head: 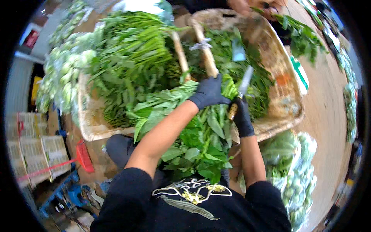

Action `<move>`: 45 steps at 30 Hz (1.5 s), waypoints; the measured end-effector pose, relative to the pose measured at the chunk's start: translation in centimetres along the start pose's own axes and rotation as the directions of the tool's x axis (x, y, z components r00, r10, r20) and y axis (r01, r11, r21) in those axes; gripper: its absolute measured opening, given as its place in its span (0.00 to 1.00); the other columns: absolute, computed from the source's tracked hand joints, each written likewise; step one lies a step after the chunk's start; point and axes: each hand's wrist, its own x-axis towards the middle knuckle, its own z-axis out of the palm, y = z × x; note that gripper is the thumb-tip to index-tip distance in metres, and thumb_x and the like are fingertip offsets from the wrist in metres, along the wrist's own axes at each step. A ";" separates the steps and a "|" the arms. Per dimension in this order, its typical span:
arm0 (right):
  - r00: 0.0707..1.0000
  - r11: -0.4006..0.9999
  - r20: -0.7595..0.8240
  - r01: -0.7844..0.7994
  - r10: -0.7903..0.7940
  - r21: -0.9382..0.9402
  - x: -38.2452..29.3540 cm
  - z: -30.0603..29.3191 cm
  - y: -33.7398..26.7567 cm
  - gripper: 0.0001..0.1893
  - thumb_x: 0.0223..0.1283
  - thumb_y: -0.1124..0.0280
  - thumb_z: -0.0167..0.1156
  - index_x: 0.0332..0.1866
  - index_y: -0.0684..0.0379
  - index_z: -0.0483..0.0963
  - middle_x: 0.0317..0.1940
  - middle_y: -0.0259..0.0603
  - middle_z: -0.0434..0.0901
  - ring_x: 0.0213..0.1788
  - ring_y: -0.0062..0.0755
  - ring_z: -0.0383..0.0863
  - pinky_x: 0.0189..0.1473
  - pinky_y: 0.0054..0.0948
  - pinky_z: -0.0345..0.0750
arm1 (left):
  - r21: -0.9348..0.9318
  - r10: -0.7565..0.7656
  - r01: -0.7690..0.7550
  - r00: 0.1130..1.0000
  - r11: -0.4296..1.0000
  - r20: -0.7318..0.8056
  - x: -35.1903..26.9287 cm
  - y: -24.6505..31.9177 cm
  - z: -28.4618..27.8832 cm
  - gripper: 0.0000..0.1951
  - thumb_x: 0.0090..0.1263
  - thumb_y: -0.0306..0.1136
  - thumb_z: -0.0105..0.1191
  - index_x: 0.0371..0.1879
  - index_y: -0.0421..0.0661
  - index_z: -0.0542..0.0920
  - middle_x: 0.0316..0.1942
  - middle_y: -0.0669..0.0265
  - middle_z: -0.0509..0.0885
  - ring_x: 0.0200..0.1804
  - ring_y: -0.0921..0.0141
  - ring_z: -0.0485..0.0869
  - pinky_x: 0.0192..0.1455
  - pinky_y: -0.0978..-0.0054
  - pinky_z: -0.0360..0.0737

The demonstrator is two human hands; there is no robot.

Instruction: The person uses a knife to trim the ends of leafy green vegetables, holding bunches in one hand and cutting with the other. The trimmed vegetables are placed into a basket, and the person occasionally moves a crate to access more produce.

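My left hand (pixel 209 90), in a black glove, grips a bunch of leafy greens (pixel 174 95). The bunch's pale stem ends (pixel 229 87) stick out to the right of the glove. Close beside them, my right hand (pixel 242 114), also gloved, holds a knife (pixel 245 81) by its yellowish handle, blade pointing up and away from me. More loose leafy greens (pixel 200 139) hang over the near side, below my wrists. Both hands are above two worn plastic crates (pixel 285 107), whose inner rims meet in front of me.
Stacked bunches of greens (pixel 139 43) fill the left crate. Loose greens and a bluish piece (pixel 238 52) lie in the right one. Another person's hands (pixel 269 8) hold greens beyond it. Bagged vegetables (pixel 298 179) stand at right and left. A red dustpan (pixel 84 156) lies at lower left.
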 end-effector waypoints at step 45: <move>0.747 0.506 0.664 0.584 -0.030 -0.634 0.2 12.0 10.0 0.25 0.45 0.86 0.49 0.54 0.62 0.66 0.48 0.42 0.73 0.53 0.33 0.71 0.56 0.28 0.67 | -0.221 -0.424 0.488 0.358 0.844 -0.832 -42.9 -26.5 -5.9 0.07 0.62 0.27 0.50 0.36 0.40 0.77 0.31 0.55 0.79 0.35 0.60 0.79 0.37 0.69 0.74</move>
